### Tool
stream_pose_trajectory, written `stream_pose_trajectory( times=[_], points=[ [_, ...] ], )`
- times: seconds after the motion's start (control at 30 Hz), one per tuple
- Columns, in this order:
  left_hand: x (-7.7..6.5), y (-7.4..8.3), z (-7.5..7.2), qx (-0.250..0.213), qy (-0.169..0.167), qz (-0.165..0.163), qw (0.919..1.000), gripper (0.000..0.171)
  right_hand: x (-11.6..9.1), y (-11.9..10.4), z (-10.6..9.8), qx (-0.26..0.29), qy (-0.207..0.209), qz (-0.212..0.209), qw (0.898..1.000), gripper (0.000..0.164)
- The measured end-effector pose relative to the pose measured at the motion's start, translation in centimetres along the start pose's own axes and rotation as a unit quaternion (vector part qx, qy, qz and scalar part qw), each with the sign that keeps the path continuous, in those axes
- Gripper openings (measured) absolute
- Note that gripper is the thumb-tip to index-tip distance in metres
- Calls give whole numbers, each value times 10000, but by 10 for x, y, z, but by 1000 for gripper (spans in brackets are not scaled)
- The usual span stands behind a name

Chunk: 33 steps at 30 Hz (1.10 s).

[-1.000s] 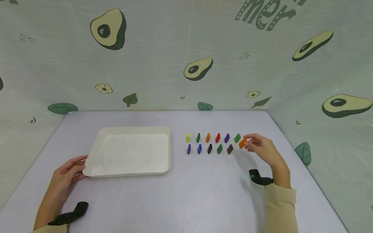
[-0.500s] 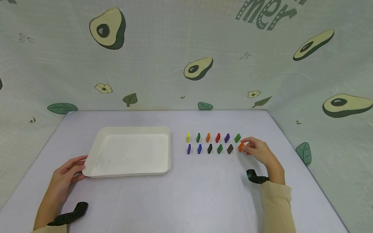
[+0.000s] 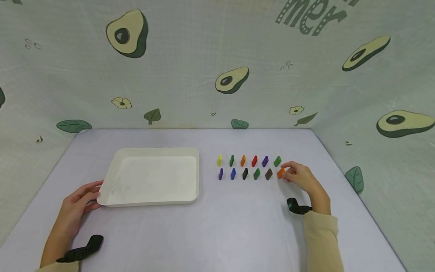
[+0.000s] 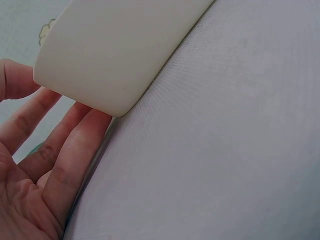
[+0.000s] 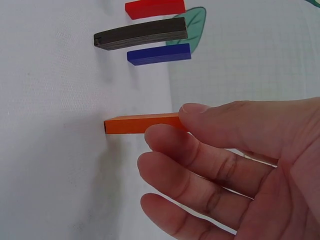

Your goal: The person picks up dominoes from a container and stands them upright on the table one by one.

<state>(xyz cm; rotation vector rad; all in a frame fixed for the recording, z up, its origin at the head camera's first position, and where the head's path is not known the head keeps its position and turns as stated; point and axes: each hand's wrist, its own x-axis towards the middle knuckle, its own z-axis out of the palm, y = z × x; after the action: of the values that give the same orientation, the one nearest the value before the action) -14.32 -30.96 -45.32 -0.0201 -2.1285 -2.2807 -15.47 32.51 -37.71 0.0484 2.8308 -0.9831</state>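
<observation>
My right hand (image 3: 300, 176) pinches an orange domino (image 5: 142, 124) between thumb and fingertips. It is upright at the right end of the front row, beside the brown domino (image 3: 269, 174), its lower end close to the table in the right wrist view. The light green domino (image 3: 277, 161) stands just behind it, in the back row. On the far left my left hand (image 3: 77, 200) touches the left end of a white tray (image 3: 149, 204). Its fingers are nearly straight against the tray wall (image 4: 115, 55), with the fingertips partly hidden by it.
Two rows of coloured dominoes stand on the white table (image 3: 204, 241), among them yellow (image 3: 219, 160), red (image 3: 254, 161), blue (image 3: 233, 174) and black (image 3: 245, 173) ones. The tray holds nothing. A printed cloth (image 3: 183, 45) hangs behind and at both sides.
My right hand has moved left and slightly down with the orange domino, bringing it into line with the front row beside the brown one. The left hand and tray have stayed put.
</observation>
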Motion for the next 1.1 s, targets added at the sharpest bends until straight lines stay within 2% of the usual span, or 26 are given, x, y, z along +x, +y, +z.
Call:
stream_pose_trajectory(
  times=[0.63,0.83,1.1],
  points=[
    [-1,1,1,55,59,-7,10000,26,2,1,0,-114,-53,75,9999,33],
    [0,1,1,128,155,-160,9997,25,1,2,-1,-87,-100,79,9999,35],
    [0,0,0,249,175,-181,9994,26,0,3,-3,-63,-117,-1,9999,35]
  ],
)
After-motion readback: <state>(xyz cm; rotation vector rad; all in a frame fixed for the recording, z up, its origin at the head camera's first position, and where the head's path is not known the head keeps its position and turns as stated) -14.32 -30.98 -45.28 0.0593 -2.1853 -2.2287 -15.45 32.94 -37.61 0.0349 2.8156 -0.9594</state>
